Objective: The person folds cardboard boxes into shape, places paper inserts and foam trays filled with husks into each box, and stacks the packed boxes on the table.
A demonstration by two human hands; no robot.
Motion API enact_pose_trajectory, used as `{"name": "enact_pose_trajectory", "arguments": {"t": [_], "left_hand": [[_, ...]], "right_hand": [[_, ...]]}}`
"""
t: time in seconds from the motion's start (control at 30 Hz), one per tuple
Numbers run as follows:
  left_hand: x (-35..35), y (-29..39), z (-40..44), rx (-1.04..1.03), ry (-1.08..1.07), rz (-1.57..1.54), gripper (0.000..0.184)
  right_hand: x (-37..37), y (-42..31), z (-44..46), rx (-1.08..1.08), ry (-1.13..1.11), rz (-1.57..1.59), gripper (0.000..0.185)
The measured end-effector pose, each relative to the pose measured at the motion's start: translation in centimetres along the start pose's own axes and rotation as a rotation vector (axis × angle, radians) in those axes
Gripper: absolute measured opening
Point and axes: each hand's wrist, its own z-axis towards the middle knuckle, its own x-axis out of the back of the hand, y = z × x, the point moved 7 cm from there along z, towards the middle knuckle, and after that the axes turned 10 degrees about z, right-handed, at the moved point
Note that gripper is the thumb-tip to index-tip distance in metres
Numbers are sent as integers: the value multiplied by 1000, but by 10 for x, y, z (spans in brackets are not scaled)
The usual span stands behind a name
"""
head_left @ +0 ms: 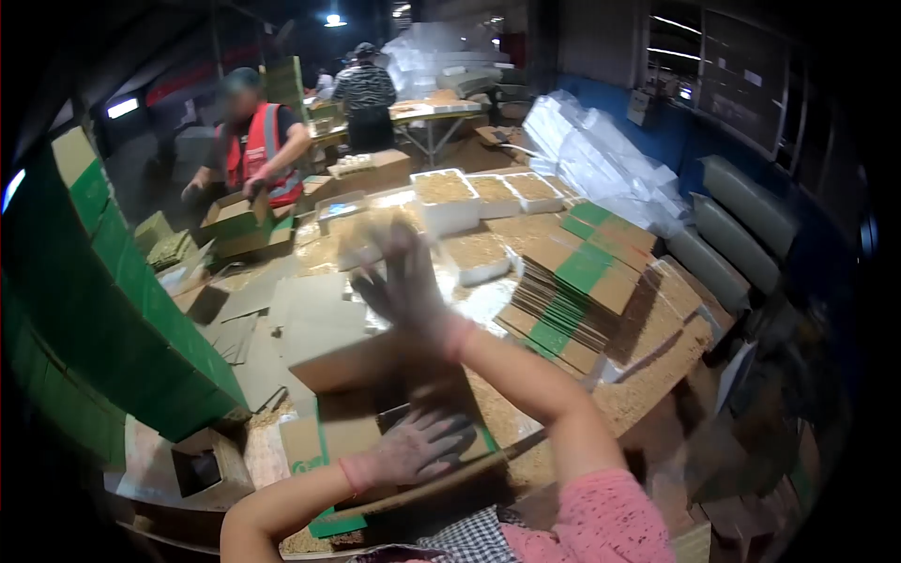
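An opened cardboard box [343, 422] with green edging lies in front of me, its flaps spread. My left hand [418, 448], in a thin greyish glove, rests over the near side of this box with its fingers stretched out. My right hand [404, 286], gloved too and smeared by motion, is raised above the far flap with its fingers apart; I see nothing held in it. Flat grey-white cardboard pieces [314, 319] lie just left of it. To its right is a stack of flattened brown and green boxes [577, 281].
White foam trays of sawdust-like material [446, 211] stand across the table. A tall wall of green boxes [155, 310] rises at left. A co-worker in a red vest [267, 155] handles another box; a person in a striped top [364, 89] stands farther back. Clear plastic wrapping [601, 155] is piled behind.
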Motion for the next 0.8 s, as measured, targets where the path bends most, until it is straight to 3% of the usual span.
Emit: {"name": "enact_pose_trajectory", "arguments": {"t": [0.07,0.1,0.13,0.2,0.27,0.3,0.37,0.4,0.47,0.5,0.53,0.6,0.63,0.67,0.73,0.8], "left_hand": [[-13,-16,1,0,88,-153,58],[-2,-15,1,-21,17,-310,63],[17,-15,-9,-37,-53,-703,69],[49,8,-19,-94,-198,-707,72],[67,11,-20,81,-238,13,69],[75,-10,-23,209,-150,38,64],[75,-57,-41,392,38,300,80],[69,-76,-57,532,84,382,86],[41,-94,-96,714,53,243,97],[46,-97,-110,666,204,216,100],[46,-101,-127,645,239,256,102],[52,-113,-168,686,585,-162,108],[52,-109,-180,719,677,-259,96],[30,-110,-199,730,673,-260,96],[-19,-122,-243,864,736,-518,71],[-26,-119,-251,867,738,-712,58]], "right_hand": [[-49,55,-11,-390,-192,85,64],[-68,43,-38,-462,-681,-21,77],[-76,29,-63,-481,-991,179,80],[-40,-12,-85,-319,-833,128,78],[-41,-41,-143,-504,-1166,323,67],[-41,-38,-146,-615,-906,495,64],[-56,-8,-178,-822,-409,733,53],[-5,-5,-157,-1016,-178,951,50],[11,-18,-221,-1220,-163,945,50],[9,-54,-287,-630,-395,622,53],[17,-82,-327,-894,-588,1011,46],[68,-89,-227,-1562,-529,1344,45],[72,-78,-189,-1472,-483,1407,43],[72,-67,-155,-1380,-437,1467,41],[70,-55,-96,-1199,-331,1579,41],[50,-84,-31,-415,-840,967,36]]}}
